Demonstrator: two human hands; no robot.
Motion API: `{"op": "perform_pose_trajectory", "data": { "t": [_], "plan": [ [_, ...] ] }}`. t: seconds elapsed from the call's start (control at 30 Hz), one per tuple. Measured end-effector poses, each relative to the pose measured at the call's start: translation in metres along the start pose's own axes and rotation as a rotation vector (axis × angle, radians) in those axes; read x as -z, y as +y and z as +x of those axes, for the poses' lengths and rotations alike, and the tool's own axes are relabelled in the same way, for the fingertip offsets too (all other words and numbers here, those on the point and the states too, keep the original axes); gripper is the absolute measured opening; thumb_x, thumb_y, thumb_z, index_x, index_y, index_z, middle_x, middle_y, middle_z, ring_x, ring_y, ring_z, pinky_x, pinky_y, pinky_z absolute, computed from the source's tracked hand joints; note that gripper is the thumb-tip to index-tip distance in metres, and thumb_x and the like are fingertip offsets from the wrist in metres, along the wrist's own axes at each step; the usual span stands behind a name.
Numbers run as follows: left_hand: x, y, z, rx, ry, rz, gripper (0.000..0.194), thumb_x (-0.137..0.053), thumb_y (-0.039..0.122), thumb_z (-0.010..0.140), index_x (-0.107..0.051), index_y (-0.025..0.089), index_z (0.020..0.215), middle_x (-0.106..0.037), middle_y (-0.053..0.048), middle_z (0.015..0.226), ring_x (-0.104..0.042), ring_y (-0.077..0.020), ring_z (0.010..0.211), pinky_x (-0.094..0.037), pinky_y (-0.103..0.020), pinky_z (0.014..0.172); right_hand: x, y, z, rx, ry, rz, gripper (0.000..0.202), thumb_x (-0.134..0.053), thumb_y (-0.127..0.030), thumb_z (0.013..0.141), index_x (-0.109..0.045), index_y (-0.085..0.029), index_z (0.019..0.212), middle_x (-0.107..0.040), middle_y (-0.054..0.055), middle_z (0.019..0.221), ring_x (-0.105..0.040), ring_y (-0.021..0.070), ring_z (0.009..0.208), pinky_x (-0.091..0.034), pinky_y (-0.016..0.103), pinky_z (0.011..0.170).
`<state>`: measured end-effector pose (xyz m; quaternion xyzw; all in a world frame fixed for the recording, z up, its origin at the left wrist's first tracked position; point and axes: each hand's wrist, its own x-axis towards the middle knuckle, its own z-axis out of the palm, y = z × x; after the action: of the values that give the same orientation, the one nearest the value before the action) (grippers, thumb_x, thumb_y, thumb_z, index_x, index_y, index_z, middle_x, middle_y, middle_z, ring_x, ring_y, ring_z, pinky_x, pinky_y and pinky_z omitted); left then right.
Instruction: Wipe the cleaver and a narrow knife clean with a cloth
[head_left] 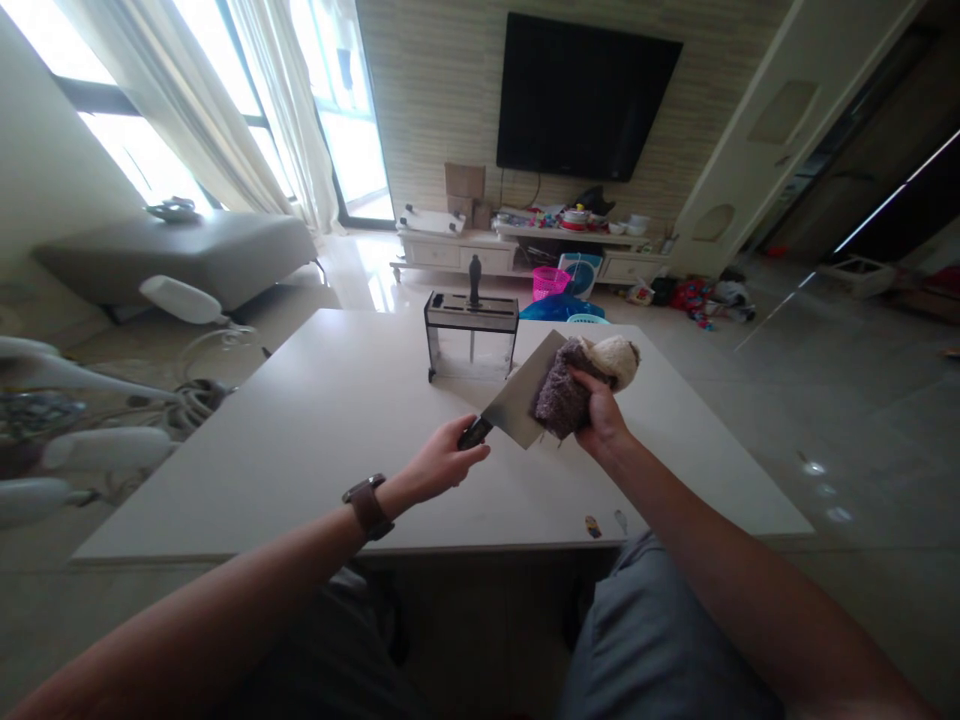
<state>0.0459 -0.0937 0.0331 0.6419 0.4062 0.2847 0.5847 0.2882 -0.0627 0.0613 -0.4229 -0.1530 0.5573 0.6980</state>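
My left hand (pixel 442 462) is closed round the black handle of a kitchen cleaver (pixel 517 400), holding it tilted above the table. Its wide metal blade points up and to the right. My right hand (pixel 604 415) grips a fluffy cloth (pixel 562 390), brown-purple with a whitish part bunched at the top. The cloth is folded over the far end of the blade and hides that part. Behind the blade a knife block (pixel 472 312) with clear sides and a dark frame stands on the table, and one black-handled knife is upright in it.
The white table (pixel 315 450) spans the space before me. Two small items, one a colourful sticker-like piece (pixel 593 526), lie near its front edge. Past the far edge are a pink basket (pixel 550 284) and a blue bag (pixel 559 307). White lamp-like shapes (pixel 112 449) stand left.
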Motion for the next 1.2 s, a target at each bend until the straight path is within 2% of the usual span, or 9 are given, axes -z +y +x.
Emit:
{"op": "perform_pose_trajectory", "data": {
  "t": [0.13,0.43,0.57,0.73,0.9,1.07,1.2],
  "plan": [
    [0.002,0.003,-0.001,0.004,0.004,0.004,0.029,-0.067,0.037,0.085,-0.055,0.017,0.103,-0.046,0.009,0.063,-0.046,-0.0084,0.046,-0.041,-0.020,0.040,-0.003,0.008,-0.008,-0.064,0.006,-0.016,0.023,-0.075,-0.015,0.073,-0.074,-0.018,0.095,-0.080,0.001,0.080,-0.075,0.0190,0.067,-0.067,0.034,0.070],
    [0.003,0.007,-0.004,-0.010,0.043,-0.035,0.031,-0.068,0.035,0.083,-0.056,0.017,0.105,-0.047,0.009,0.062,-0.045,-0.0076,0.041,-0.040,-0.020,0.038,-0.007,0.035,-0.031,-0.154,-0.066,-0.053,0.031,-0.079,-0.017,0.071,-0.074,-0.018,0.101,-0.082,0.003,0.087,-0.077,0.0210,0.074,-0.066,0.035,0.074],
    [0.004,0.007,-0.005,-0.014,0.041,-0.026,0.032,-0.068,0.035,0.083,-0.056,0.017,0.107,-0.046,0.009,0.062,-0.045,-0.0077,0.042,-0.039,-0.019,0.038,-0.009,0.040,-0.034,-0.156,-0.057,-0.032,0.034,-0.079,-0.014,0.070,-0.074,-0.018,0.103,-0.082,0.003,0.089,-0.077,0.0213,0.074,-0.066,0.036,0.077],
    [-0.001,0.007,-0.001,-0.055,0.039,-0.043,0.030,-0.069,0.036,0.084,-0.053,0.019,0.102,-0.047,0.009,0.065,-0.046,-0.0074,0.045,-0.042,-0.019,0.040,-0.010,0.025,-0.024,-0.146,-0.044,-0.028,0.024,-0.077,-0.014,0.071,-0.075,-0.017,0.095,-0.081,0.003,0.085,-0.076,0.0215,0.073,-0.066,0.037,0.077],
    [-0.008,0.009,-0.002,-0.072,0.001,-0.022,0.030,-0.068,0.037,0.085,-0.051,0.020,0.101,-0.047,0.008,0.069,-0.049,-0.0087,0.050,-0.046,-0.020,0.043,-0.003,-0.003,-0.007,-0.039,-0.052,-0.001,0.018,-0.075,-0.016,0.073,-0.075,-0.019,0.090,-0.080,0.002,0.081,-0.076,0.0210,0.070,-0.067,0.037,0.074],
    [-0.007,0.011,-0.006,-0.045,0.002,0.021,0.029,-0.068,0.039,0.085,-0.052,0.020,0.100,-0.046,0.008,0.068,-0.047,-0.0090,0.049,-0.042,-0.020,0.041,0.006,-0.019,0.001,0.018,-0.030,0.002,0.016,-0.074,-0.018,0.074,-0.074,-0.020,0.090,-0.080,0.002,0.082,-0.075,0.0210,0.069,-0.068,0.039,0.072],
    [-0.003,0.011,-0.006,-0.068,0.024,0.080,0.023,-0.066,0.036,0.086,-0.055,0.019,0.097,-0.046,0.007,0.066,-0.045,-0.0087,0.049,-0.039,-0.020,0.043,0.007,-0.025,0.002,0.047,0.003,0.034,0.016,-0.072,-0.017,0.075,-0.075,-0.019,0.091,-0.080,0.002,0.082,-0.075,0.0192,0.068,-0.067,0.034,0.068]
  ]
}}
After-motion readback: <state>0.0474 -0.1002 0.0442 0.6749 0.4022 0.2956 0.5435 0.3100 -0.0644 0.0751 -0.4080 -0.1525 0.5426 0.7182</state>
